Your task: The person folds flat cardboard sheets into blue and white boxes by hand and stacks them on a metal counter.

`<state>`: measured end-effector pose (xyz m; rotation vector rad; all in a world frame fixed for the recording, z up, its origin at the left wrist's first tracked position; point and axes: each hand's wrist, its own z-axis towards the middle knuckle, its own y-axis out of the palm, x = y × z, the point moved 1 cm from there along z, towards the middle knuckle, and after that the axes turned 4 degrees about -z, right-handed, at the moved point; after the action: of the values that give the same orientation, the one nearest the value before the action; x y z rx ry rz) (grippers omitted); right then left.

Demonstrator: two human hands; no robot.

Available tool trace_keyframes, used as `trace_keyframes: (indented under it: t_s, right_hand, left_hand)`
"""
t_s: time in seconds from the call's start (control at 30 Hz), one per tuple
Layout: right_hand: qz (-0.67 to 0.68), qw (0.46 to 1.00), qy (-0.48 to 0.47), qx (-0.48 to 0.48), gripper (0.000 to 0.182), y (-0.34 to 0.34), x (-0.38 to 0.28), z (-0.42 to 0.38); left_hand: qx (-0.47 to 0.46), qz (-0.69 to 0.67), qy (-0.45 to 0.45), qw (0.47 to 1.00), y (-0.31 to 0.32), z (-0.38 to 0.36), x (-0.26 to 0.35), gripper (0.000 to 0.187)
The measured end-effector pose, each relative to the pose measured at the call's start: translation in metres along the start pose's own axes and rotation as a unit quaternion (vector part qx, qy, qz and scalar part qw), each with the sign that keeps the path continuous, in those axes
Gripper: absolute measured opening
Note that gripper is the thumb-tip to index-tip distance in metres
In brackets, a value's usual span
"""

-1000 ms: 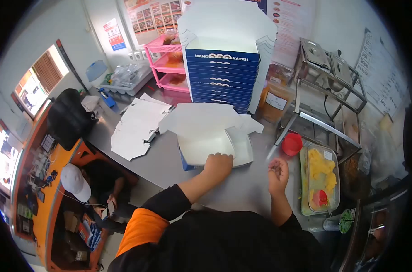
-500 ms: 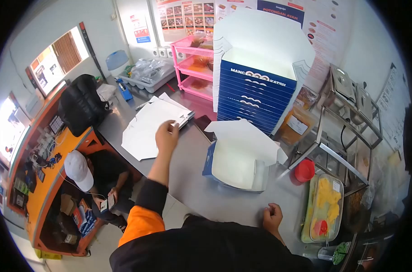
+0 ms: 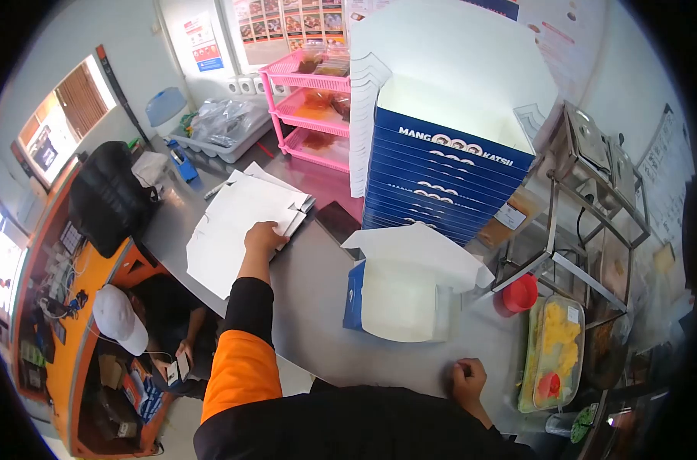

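My left hand (image 3: 264, 237) is at the right edge of a pile of flat white box sheets (image 3: 233, 222), its fingers closed on the edge of the top sheet; the fingertips are partly hidden. On the steel counter (image 3: 318, 307), my right hand (image 3: 469, 381) rests with fingers curled, and I see nothing in it. An open blue-and-white food box (image 3: 398, 299) stands between the hands, its lid tilted back. Behind it rises a tall stack of blue boxes (image 3: 440, 172), the top one open.
At right are a red cup (image 3: 519, 293), a tub of yellow food (image 3: 559, 337) and a metal rack (image 3: 571, 261). A pink tiered shelf (image 3: 310, 112) and a grey tray of plastic bags (image 3: 224, 126) stand at the back. A person in a white cap (image 3: 120, 318) sits at lower left.
My left hand has come down from above the flat sheets onto their right edge. The camera view has shifted slightly. My right hand stays on the counter, fingers curled.
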<state>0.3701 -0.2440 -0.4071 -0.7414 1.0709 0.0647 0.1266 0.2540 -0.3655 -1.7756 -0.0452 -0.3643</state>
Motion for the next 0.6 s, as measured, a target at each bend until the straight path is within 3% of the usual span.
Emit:
trace_keyframes:
  t_s: [0.17,0.3,0.4,0.5,0.6]
  right_hand:
    - [-0.029,0.999,-0.008,0.015,0.008,0.004,0.009,0.001]
    - [-0.027,0.999,0.001,0.026,0.007,0.004,0.006,0.0]
    - [-0.047,0.998,-0.019,0.023,0.007,0.004,0.005,0.001]
    - [-0.043,0.998,-0.019,0.034,0.006,0.005,0.003,0.001]
    - [-0.039,0.999,-0.02,0.028,0.006,0.005,0.017,-0.001]
  left_hand:
    - [-0.063,0.094,0.043,0.993,-0.009,0.03,0.002,0.069]
    - [-0.149,-0.039,0.061,0.986,-0.022,0.04,-0.015,0.064]
    - [-0.208,-0.148,0.003,0.967,-0.03,0.035,-0.02,0.048]
    - [-0.158,-0.207,-0.037,0.965,-0.023,0.046,-0.026,0.032]
    - [-0.063,-0.403,-0.045,0.912,-0.011,0.047,-0.053,0.028]
